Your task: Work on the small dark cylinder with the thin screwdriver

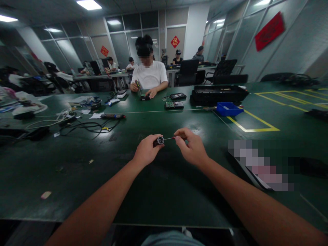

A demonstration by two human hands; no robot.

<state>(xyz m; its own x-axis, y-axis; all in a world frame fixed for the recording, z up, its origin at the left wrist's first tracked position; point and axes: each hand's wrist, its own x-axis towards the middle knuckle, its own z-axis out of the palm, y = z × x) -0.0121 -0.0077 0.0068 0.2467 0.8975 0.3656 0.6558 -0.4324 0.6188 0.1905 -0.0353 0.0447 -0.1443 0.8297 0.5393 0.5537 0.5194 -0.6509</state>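
My left hand (146,151) is closed around a short dark cylinder (160,140), whose round, silver-rimmed end faces me. In my right hand (192,147) is a screwdriver (169,138), gripped by its brownish handle with the thin shaft pointing left. The shaft reaches the right side of the cylinder's rim; whether its tip sits in a screw I cannot tell. Both hands are above the middle of the green table (164,191).
Across the table a person (148,73) in white works on a dark device. Hard drives (174,105), a blue bin (229,109) and a black tray (217,95) lie beyond my hands. Black cables (87,127) and an electric screwdriver (112,116) are left; a blurred-out flat object (256,167) is right.
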